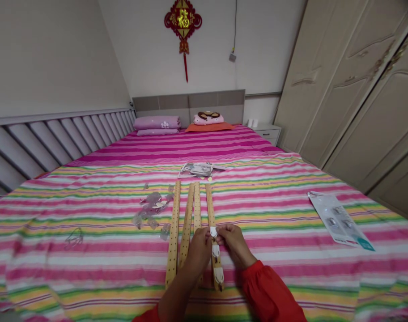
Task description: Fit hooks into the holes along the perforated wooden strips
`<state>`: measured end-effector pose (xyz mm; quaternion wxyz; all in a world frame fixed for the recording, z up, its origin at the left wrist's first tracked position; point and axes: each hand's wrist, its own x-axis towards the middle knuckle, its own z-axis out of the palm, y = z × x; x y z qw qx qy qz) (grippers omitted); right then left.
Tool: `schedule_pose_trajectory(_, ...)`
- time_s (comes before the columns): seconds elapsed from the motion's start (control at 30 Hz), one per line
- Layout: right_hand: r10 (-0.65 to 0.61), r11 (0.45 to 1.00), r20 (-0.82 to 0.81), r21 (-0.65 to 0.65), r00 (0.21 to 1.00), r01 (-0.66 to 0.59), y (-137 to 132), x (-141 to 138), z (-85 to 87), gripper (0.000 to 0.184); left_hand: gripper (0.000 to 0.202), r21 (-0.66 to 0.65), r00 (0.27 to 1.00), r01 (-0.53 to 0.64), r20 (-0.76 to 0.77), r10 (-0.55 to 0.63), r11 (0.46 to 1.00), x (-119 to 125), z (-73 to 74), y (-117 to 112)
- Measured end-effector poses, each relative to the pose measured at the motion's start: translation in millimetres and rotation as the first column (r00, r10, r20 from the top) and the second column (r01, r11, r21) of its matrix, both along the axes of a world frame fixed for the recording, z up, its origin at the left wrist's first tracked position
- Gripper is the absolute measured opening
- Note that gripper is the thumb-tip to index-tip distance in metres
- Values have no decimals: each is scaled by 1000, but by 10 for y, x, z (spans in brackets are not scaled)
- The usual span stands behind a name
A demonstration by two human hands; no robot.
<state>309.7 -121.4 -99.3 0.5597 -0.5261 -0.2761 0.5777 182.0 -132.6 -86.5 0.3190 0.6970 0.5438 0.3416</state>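
Right now, through the head view, I have both hands at the topmost small white plastic piece with a rounded loop, which lies on the rightmost narrow, perforated, wood-coloured strip. My right hand has its fingers drawn together on the piece's right edge, pinching it as far as I can judge. My left hand comes in from the other side with fingers curled, but its own back hides the tips, so I cannot tell whether they are clamped. Two similar white loops, a middle one and a near one, sit below in line on the same strip.

For a clean job, I'd keep the piece square to the strip, match its spacing to those two and work with even fingertip pressure; the soft striped bedspread probably gives underneath, so one hand should steady the strip.

As for containers, a flat clear blister pack lies well off to the right, with shiny rounded shapes inside. Clear plastic packaging rests beyond the strips' far ends; its contents I can't make out. Loose transparent plastic shells lie scattered left of the strips.
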Motion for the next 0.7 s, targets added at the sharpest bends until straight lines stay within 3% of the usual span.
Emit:
schedule_pose_trajectory(0.3, -13, 999, -2, 31, 1000, 13, -23, -2, -26, 17, 26, 34, 996, -11, -93, 14, 999, 10, 15, -69)
schedule_pose_trajectory(0.7, 24, 1000, -19, -2, 1000, -24, 11, 49, 1, 17, 28, 33, 998, -11, -54, 13, 999, -15, -3, -78)
